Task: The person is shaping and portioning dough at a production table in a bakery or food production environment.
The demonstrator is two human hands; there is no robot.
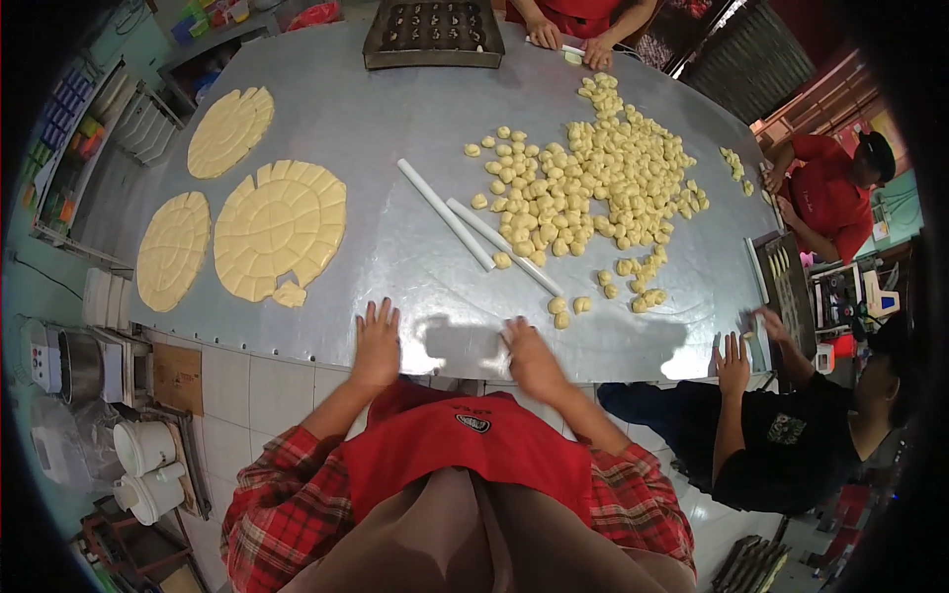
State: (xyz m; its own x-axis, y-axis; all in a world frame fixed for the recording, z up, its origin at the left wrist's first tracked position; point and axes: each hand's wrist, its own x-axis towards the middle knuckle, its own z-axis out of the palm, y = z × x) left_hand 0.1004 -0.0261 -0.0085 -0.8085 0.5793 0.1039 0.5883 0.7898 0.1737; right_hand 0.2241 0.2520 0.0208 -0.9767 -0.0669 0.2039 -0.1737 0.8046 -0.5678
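Note:
My left hand (376, 348) lies at the near edge of the metal table (395, 109), fingers spread and holding nothing. To its right, my right hand (535, 362) rests on the same edge, fingers apart, slightly blurred, with nothing visible in it. Two white rolling pins (445, 214) (479, 225) lie aslant beyond my hands, touching neither. Many small pale-yellow dough balls (593, 183) are heaped right of centre, with a few stray ones close to my right hand. On the left lie three flat dough rounds (280, 227) (174, 249) (231, 131) scored into pieces; the largest has a loose piece at its near edge.
A dark baking tray (433, 35) with small pieces stands at the far edge. Co-workers' hands (596, 49) roll dough there. Two more people (830, 203) (801, 425) work along the right side beside another tray (791, 292). White buckets (148, 469) stand on the floor at left.

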